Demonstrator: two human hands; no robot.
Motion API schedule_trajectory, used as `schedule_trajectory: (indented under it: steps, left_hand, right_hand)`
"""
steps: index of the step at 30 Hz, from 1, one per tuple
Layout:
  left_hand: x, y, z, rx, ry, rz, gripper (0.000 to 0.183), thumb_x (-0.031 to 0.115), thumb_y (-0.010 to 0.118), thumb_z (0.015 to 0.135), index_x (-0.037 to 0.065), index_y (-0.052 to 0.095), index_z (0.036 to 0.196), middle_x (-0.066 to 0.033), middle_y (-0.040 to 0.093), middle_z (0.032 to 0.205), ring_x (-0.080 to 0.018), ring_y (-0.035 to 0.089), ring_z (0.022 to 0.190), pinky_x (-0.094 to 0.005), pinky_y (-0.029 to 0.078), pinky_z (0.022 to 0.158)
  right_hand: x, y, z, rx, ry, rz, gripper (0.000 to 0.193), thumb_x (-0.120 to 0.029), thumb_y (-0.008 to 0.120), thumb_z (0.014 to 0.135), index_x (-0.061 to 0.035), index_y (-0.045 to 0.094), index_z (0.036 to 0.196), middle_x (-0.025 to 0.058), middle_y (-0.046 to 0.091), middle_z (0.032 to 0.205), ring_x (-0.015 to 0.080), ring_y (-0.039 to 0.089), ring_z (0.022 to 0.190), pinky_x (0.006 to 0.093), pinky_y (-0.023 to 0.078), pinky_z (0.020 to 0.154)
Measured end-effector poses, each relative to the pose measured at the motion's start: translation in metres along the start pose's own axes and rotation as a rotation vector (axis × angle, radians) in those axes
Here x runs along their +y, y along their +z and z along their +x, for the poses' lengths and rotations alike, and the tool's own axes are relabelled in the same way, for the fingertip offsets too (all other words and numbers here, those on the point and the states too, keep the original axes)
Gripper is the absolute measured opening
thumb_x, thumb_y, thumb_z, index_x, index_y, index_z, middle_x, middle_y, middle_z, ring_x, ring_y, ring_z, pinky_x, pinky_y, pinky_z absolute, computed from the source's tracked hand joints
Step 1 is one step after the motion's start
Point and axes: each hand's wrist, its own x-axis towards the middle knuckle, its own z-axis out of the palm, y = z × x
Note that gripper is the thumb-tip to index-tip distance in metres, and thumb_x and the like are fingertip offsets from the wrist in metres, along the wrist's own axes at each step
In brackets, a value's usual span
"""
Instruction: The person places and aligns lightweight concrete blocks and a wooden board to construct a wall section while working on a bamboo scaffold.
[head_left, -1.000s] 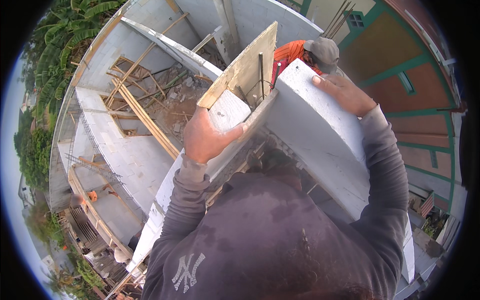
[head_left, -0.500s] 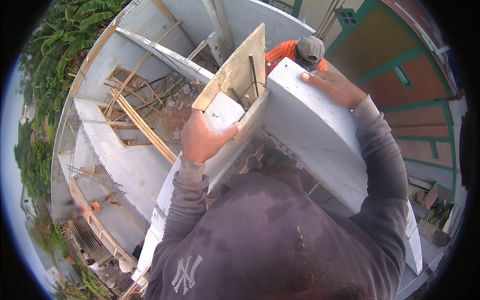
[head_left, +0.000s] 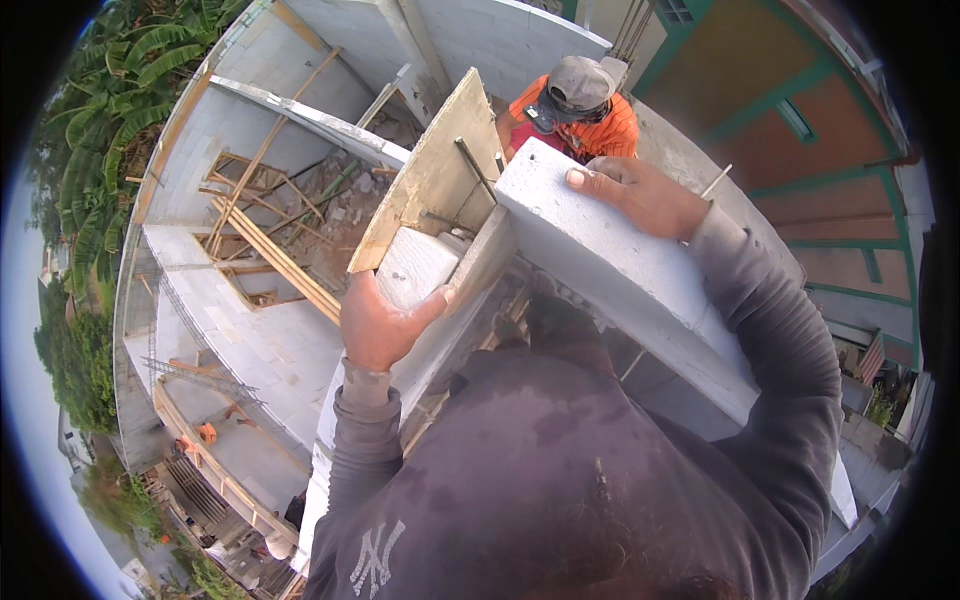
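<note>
My left hand [head_left: 380,322] is closed around the near end of a pale block [head_left: 417,268], its thumb by the right-hand board. That block sits between a tall plywood board [head_left: 440,165] and a narrower board [head_left: 487,243], with metal rods [head_left: 474,166] rising in the gap. Over the top of a white block wall [head_left: 625,250] lies my right hand [head_left: 643,193]. Its thumb presses on the top face; the other fingers curl over the far side, partly hidden.
Beyond the wall a co-worker in an orange top and grey cap [head_left: 578,100] is close to my right hand. Below left are long wooden poles [head_left: 275,258] and rubble [head_left: 338,212] among white block walls. A green-framed brown wall [head_left: 740,70] stands at right.
The view has shifted, and my hands and the boards appear lower and farther left. More of the co-worker shows above the wall. Both hands keep their holds.
</note>
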Motion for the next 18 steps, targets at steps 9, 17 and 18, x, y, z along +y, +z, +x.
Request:
schedule_trajectory:
  steps: [9, 17, 18]
  left_hand:
    - [-0.007, -0.001, -0.002, -0.036, 0.029, -0.029, 0.074, 0.039, 0.083, 0.085, -0.008, 0.057, 0.135, -0.0249, 0.066, 0.123, -0.0381, 0.063, 0.116, -0.0441, 0.048, 0.102]
    - [0.000, -0.002, -0.009, -0.022, -0.123, 0.037, 0.061, 0.035, 0.061, 0.102, -0.012, 0.053, 0.140, -0.0260, 0.060, 0.134, -0.0339, 0.056, 0.124, -0.0438, 0.041, 0.109]
    - [-0.001, 0.000, -0.011, 0.006, -0.149, 0.014, 0.059, 0.034, 0.060, 0.103, -0.012, 0.053, 0.140, -0.0257, 0.060, 0.134, -0.0337, 0.057, 0.125, -0.0436, 0.041, 0.109]
  right_hand:
    - [0.019, -0.020, 0.007, -0.152, -0.362, -0.011, 0.088, -0.072, 0.064, 0.094, 0.0127, 0.060, 0.119, 0.0281, 0.062, 0.101, 0.0351, 0.066, 0.094, 0.0465, 0.053, 0.082]
    - [0.071, -0.009, 0.022, -0.135, -0.563, 0.424, 0.064, -0.049, 0.075, 0.093, 0.0045, 0.061, 0.125, 0.0175, 0.056, 0.107, 0.0293, 0.057, 0.101, 0.0415, 0.047, 0.091]
    - [0.074, -0.006, 0.023, -0.113, -0.581, 0.451, 0.063, -0.049, 0.075, 0.093, 0.0043, 0.061, 0.125, 0.0171, 0.056, 0.107, 0.0287, 0.057, 0.101, 0.0412, 0.047, 0.091]
